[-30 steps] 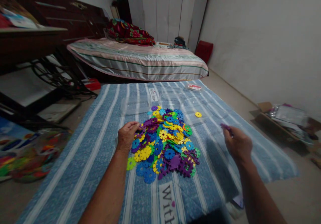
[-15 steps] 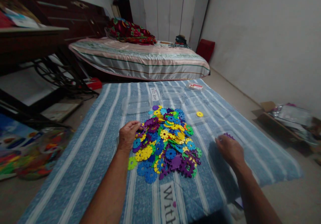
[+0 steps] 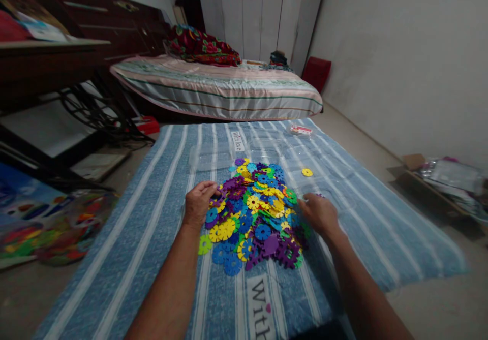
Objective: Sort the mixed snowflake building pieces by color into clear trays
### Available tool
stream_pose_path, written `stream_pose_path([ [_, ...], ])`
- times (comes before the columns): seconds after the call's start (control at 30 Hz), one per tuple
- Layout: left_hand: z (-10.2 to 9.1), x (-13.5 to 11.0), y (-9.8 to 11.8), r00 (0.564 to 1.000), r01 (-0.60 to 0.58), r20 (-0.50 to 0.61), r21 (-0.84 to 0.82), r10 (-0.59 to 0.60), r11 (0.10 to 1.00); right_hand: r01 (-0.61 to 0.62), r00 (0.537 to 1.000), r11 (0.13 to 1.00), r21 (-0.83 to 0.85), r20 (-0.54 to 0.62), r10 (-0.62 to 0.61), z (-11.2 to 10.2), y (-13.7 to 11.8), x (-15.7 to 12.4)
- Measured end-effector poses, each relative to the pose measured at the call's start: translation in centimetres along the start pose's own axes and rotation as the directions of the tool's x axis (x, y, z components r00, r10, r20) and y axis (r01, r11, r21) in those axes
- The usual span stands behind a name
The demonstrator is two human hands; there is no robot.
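Note:
A heap of interlocking plastic discs [image 3: 253,203] in yellow, blue, purple and green lies mid-table. At the heap's left edge is my left hand [image 3: 199,203], its thumb and fingers pinched together. Dark purple shows by those fingertips, but whether they grip a piece is hidden. My right hand [image 3: 322,215] is beside the heap's right edge with fingers curled. A bit of a purple toothed disc [image 3: 319,195] sticks out past its knuckles; the rest is covered. One yellow disc [image 3: 307,173] lies apart, beyond the right hand.
Clear plastic containers [image 3: 211,158] stand behind the heap and to its right. A small red-and-white pack [image 3: 301,130] sits near the far edge of the striped cloth [image 3: 152,218]. Beyond are a bed [image 3: 221,88] and, on the right floor, a cardboard box [image 3: 442,192].
My right hand has moved left to the heap's edge, and the purple bit has moved with it. My left hand stays at the heap's left side. The view has shifted slightly.

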State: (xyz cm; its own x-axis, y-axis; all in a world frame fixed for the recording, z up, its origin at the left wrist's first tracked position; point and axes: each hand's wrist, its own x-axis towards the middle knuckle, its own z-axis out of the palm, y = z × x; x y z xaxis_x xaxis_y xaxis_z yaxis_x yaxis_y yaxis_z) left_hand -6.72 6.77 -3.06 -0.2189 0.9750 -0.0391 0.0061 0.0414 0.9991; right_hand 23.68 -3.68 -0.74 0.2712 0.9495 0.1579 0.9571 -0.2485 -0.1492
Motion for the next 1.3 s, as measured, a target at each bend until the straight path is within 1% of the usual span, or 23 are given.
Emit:
stream_pose_path([
  [0.07,0.0,0.0,-0.1,1.0,-0.017,-0.003,0.0,0.017,1.0,0.037,0.993,0.999,0.009,-0.114,-0.036,0.3,0.0,-0.3],
  [0.1,0.0,0.0,-0.1,1.0,-0.03,-0.003,0.004,0.03,1.0,0.071,0.98,0.997,0.015,-0.19,-0.067,0.4,-0.1,-0.6],
  [0.17,0.0,0.0,-0.1,0.999,-0.049,-0.005,0.014,0.049,0.999,0.177,0.932,0.984,0.034,-0.328,-0.156,0.4,-0.3,-1.6],
  [0.23,0.0,0.0,-0.1,0.998,-0.055,-0.002,0.016,0.055,0.998,0.317,0.877,0.945,0.078,-0.403,-0.261,0.4,-0.7,-2.8],
  [0.27,0.0,0.0,-0.1,0.998,-0.056,0.0,0.015,0.056,0.998,0.389,0.854,0.915,0.107,-0.416,-0.314,0.3,-1.0,-3.5],
  [0.33,-0.1,0.1,-0.3,0.998,-0.057,0.005,0.016,0.057,0.998,0.506,0.818,0.847,0.162,-0.403,-0.411,0.3,-1.7,-5.1],
  [0.4,-0.1,0.2,-0.5,0.999,-0.052,0.01,0.019,0.052,0.998,0.571,0.798,0.794,0.208,-0.367,-0.478,0.6,-2.3,-6.7],
  [0.47,-0.1,0.1,-0.5,0.999,-0.035,0.015,0.018,0.035,0.999,0.601,0.786,0.76,0.247,-0.352,-0.508,1.1,-2.8,-8.1],
  [0.53,0.0,-0.1,-0.4,1.0,-0.019,0.017,0.025,0.018,1.0,0.597,0.789,0.757,0.265,-0.36,-0.497,1.9,-3.1,-9.2],
  [0.63,0.1,-0.5,0.0,1.0,-0.003,0.016,0.039,0.002,0.999,0.553,0.817,0.797,0.244,-0.347,-0.461,3.1,-3.5,-10.3],
  [0.7,0.2,-0.8,0.3,1.0,0.003,0.017,0.041,-0.003,0.999,0.532,0.831,0.815,0.227,-0.326,-0.452,3.6,-3.8,-10.4],
  [0.77,0.2,-0.8,0.4,1.0,0.004,0.016,0.04,-0.004,0.999,0.535,0.832,0.814,0.227,-0.306,-0.462,3.8,-4.4,-10.1],
  [0.87,0.2,-0.8,0.3,1.0,0.007,0.013,0.038,-0.007,0.999,0.538,0.836,0.805,0.251,-0.282,-0.47,3.8,-5.5,-8.7],
  [1.07,0.0,-0.8,0.0,1.0,-0.002,0.02,0.046,0.001,0.999,0.535,0.842,0.773,0.342,-0.288,-0.456,3.7,-7.3,-4.2],
  [1.2,0.0,-0.8,-0.2,1.0,-0.006,0.03,0.046,0.004,0.999,0.474,0.871,0.796,0.375,-0.331,-0.363,4.2,-6.9,-2.2],
  [1.3,0.0,-0.8,-0.2,1.0,0.002,0.031,0.021,-0.003,1.0,0.437,0.884,0.807,0.398,-0.357,-0.302,4.5,-5.8,-1.9],
])
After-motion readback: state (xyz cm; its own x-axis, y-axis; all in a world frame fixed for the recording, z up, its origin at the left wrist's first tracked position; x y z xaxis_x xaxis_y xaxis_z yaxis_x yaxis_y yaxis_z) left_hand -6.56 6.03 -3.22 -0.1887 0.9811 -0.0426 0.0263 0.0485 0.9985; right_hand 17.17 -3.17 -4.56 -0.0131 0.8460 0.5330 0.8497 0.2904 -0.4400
